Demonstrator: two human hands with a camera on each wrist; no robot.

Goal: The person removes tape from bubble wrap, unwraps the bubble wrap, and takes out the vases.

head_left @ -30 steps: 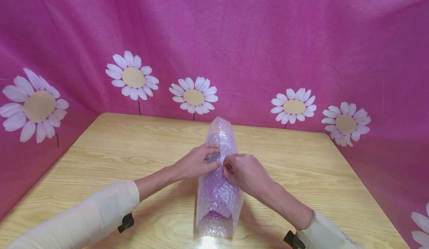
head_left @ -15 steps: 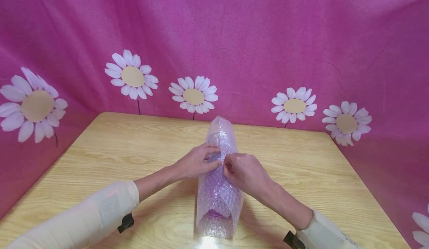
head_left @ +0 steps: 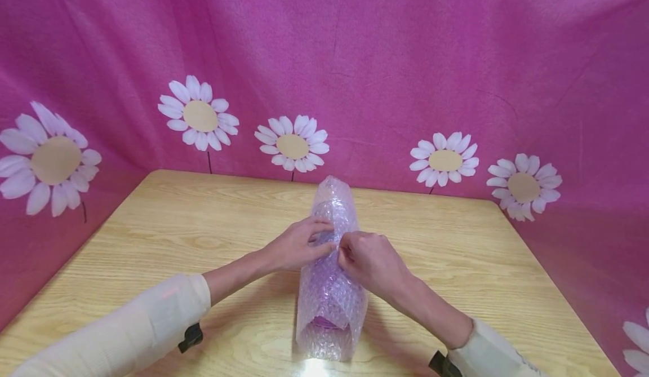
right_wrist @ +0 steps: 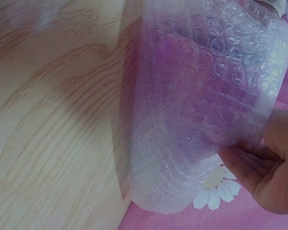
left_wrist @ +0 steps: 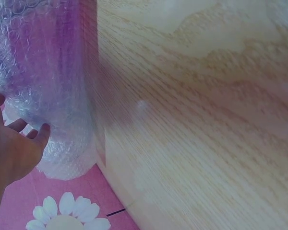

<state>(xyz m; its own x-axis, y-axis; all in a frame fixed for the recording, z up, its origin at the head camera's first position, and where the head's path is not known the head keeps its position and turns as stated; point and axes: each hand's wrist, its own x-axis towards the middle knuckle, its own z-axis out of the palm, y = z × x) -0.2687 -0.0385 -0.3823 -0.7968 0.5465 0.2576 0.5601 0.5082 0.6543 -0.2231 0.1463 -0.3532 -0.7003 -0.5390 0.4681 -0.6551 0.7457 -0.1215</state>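
A purple object [head_left: 327, 323], seen only dimly, lies rolled inside clear bubble wrap [head_left: 332, 304] at the middle of the table. The roll points away from me, and its near end gapes. My left hand [head_left: 296, 244] rests on the roll's upper left side with fingers and thumb spread; in the left wrist view its fingertips [left_wrist: 44, 130] lie against the plastic. From the right, my right hand [head_left: 372, 258] pinches the overlapping edge of the wrap. The right wrist view shows that hand's thumb and fingers closed on the lifted sheet edge.
The wooden table [head_left: 203, 213] runs back to a pink curtain [head_left: 355, 72] printed with white daisies. Light sleeves cover both forearms, and a black clip [head_left: 190, 337] hangs below the left one. A bright glare spot lies at the near end of the roll.
Almost nothing differs. Both hands keep their places on the bubble wrap, and the roll stays where it was.
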